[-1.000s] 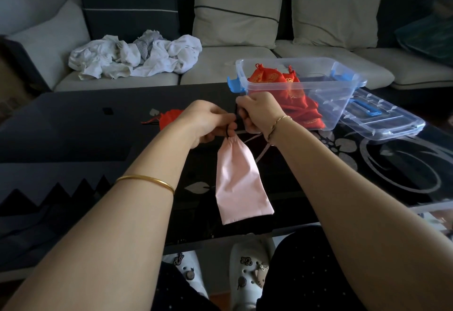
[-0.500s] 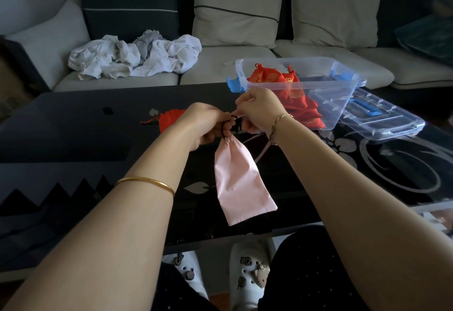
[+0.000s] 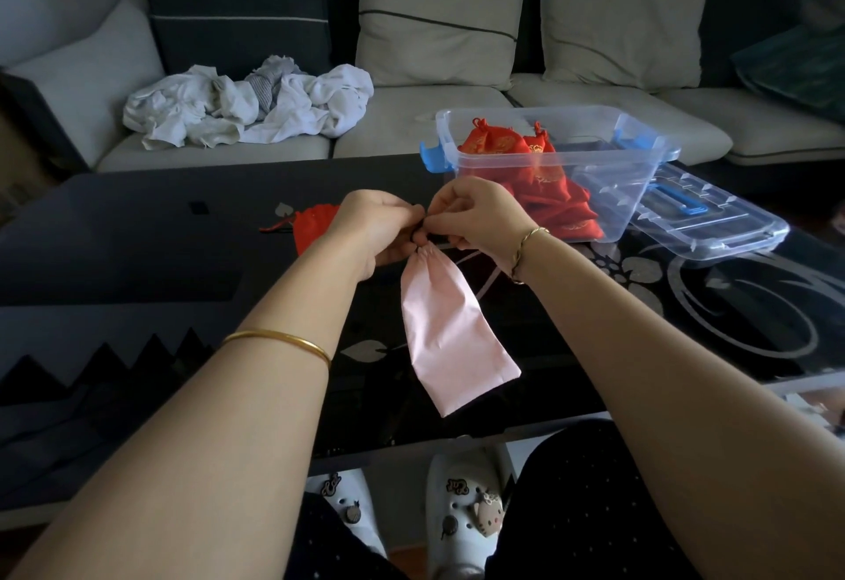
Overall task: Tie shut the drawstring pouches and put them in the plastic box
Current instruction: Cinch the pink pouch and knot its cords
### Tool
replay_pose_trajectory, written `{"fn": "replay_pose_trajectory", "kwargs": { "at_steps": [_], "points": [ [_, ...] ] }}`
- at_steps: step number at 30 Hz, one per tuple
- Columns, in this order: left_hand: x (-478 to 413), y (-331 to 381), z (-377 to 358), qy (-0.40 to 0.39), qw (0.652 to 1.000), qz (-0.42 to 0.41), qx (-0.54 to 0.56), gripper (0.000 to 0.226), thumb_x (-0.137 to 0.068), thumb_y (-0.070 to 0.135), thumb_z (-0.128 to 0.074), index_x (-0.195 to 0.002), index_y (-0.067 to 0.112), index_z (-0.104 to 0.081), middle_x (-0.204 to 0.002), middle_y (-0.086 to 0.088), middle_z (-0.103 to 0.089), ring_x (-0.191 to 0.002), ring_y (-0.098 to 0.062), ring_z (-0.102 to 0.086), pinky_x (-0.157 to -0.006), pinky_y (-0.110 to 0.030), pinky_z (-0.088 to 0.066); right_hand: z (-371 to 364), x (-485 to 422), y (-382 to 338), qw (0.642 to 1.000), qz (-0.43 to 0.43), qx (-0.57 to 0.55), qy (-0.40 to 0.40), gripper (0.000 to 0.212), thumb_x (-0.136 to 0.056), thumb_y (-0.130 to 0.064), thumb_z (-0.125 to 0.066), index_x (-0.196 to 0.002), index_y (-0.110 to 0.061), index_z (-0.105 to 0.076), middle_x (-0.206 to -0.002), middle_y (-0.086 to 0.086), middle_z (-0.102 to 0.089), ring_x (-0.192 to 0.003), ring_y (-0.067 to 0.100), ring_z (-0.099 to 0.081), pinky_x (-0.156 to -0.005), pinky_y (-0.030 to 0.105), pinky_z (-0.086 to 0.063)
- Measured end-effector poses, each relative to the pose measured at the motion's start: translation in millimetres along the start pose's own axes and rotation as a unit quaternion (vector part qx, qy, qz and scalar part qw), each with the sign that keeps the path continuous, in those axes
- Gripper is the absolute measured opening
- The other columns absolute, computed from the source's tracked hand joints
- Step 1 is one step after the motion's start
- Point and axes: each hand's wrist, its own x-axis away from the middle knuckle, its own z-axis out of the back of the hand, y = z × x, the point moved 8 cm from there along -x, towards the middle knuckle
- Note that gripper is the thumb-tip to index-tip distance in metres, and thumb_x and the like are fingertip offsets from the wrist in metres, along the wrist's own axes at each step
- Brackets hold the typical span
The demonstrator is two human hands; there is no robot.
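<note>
Both left hand (image 3: 379,227) and right hand (image 3: 480,218) pinch neck of pink pouch (image 3: 450,332), hanging lengthwise, bottom toward viewer

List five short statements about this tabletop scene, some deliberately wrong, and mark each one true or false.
1. The left hand and the right hand both pinch at the gathered neck of the pink pouch. True.
2. Several red pouches lie inside the plastic box. True.
3. The lid is clipped onto the box. False: it lies on the table, beside the box.
4. The pink pouch rests in the box. False: it hangs from the hands, over the table.
5. A lone red pouch lies on the table beyond the left hand. True.
</note>
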Motion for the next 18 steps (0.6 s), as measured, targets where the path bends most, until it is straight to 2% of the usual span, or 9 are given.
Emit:
{"fn": "replay_pose_trajectory", "kwargs": {
  "at_steps": [4,7,10,12,15,18],
  "points": [
    [0.0,2.9,0.2,0.02,1.0,0.0,0.013,0.011,-0.091,0.009,-0.058,-0.081,0.011,-0.062,-0.067,-0.006,-0.06,-0.053,-0.01,-0.055,-0.046,-0.017,-0.048,2.9,-2.3,-6.6,0.996,0.054,0.065,0.031,0.014,-0.076,-0.012,-0.073,-0.087,-0.009,-0.066,-0.068,-0.009,-0.054,-0.062,0.003,-0.05,-0.063,0.023,-0.048],
    [1.0,3.9,1.1,0.034,0.999,0.001,0.017,0.005,-0.091,0.008,-0.058,-0.091,0.007,-0.064,-0.07,-0.007,-0.061,-0.054,-0.011,-0.056,-0.045,-0.017,-0.048,2.5,-2.0,-13.5,0.99,0.088,0.103,0.042,0.013,-0.076,-0.012,-0.072,-0.089,-0.008,-0.068,-0.069,-0.012,-0.055,-0.065,0.003,-0.051,-0.065,0.019,-0.048],
    [1.4,3.1,3.8,0.047,0.999,0.007,0.021,0.009,-0.091,0.006,-0.058,-0.098,0.004,-0.063,-0.071,-0.008,-0.06,-0.053,-0.012,-0.056,-0.043,-0.017,-0.048,0.5,-0.5,-22.9,0.977,0.13,0.166,0.041,0.013,-0.079,-0.013,-0.069,-0.091,-0.008,-0.071,-0.079,-0.007,-0.061,-0.074,0.006,-0.054,-0.064,0.01,-0.042],
    [3.2,3.2,3.9,0.049,0.998,0.017,0.029,0.006,-0.091,0.004,-0.057,-0.095,0.003,-0.062,-0.07,-0.009,-0.059,-0.053,-0.012,-0.055,-0.043,-0.018,-0.049,-2.2,-0.6,-26.9,0.965,0.145,0.217,0.039,0.013,-0.081,-0.013,-0.066,-0.091,-0.008,-0.073,-0.082,-0.003,-0.062,-0.076,0.007,-0.052,-0.062,0.013,-0.037],
    [2.8,5.3,5.0,0.05,0.997,0.02,0.055,0.01,-0.09,0.001,-0.056,-0.081,0.002,-0.059,-0.068,-0.011,-0.057,-0.056,-0.016,-0.055,-0.051,-0.022,-0.05,-4.1,-2.7,-24.8,0.963,0.131,0.234,0.038,0.016,-0.085,-0.011,-0.059,-0.09,-0.005,-0.072,-0.086,0.002,-0.066,-0.077,0.01,-0.052,-0.064,0.016,-0.036],
    [0.8,11.2,4.9,0.033,0.998,-0.004,0.06,0.009,-0.084,-0.002,-0.063,-0.087,0.005,-0.058,-0.077,-0.01,-0.06,-0.068,-0.018,-0.06,-0.066,-0.028,-0.053,-2.4,-5.1,-8.2,0.991,0.042,0.126,0.013,0.019,-0.088,-0.011,-0.057,-0.095,0.0,-0.071,-0.085,0.003,-0.063,-0.073,0.01,-0.052,-0.072,0.023,-0.044]
  ]
}}
